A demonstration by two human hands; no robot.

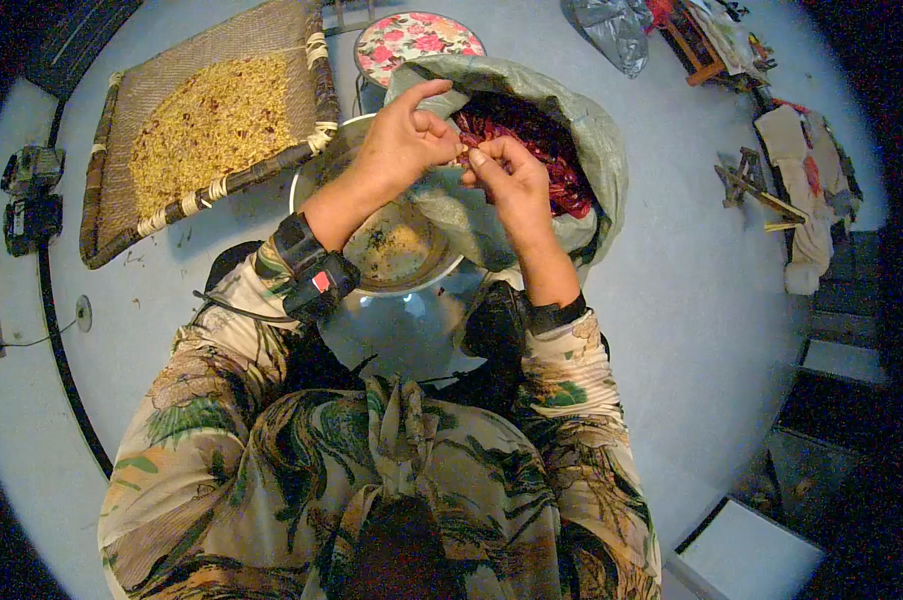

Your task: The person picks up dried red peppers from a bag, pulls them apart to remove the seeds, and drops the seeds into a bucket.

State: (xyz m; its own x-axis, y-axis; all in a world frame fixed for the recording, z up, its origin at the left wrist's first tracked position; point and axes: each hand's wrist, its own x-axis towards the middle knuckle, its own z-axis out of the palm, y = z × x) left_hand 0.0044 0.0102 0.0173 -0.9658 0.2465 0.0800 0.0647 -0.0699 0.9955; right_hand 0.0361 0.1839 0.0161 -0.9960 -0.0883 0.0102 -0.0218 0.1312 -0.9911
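Observation:
My left hand [404, 142] and my right hand [515, 182] meet over the near edge of a green woven sack [607, 150]. Between their fingertips is a small dried red chili [466, 150], partly hidden by the fingers. My left hand pinches it with the index finger stretched out; my right thumb and fingers close on its other side. Many dark red dried chilies [567, 180] fill the open sack behind my right hand. Below my left hand a large metal basin [442, 285] holds a layer of yellowish bits and dark specks.
A rectangular tray [212, 190] with a woven mesh bottom and dark frame lies at left, spread with yellow seeds [217, 130]. Behind the sack stands a round flowered stool [422, 45]. Clothes [802, 170] and a small wooden stand [757, 190] are at right.

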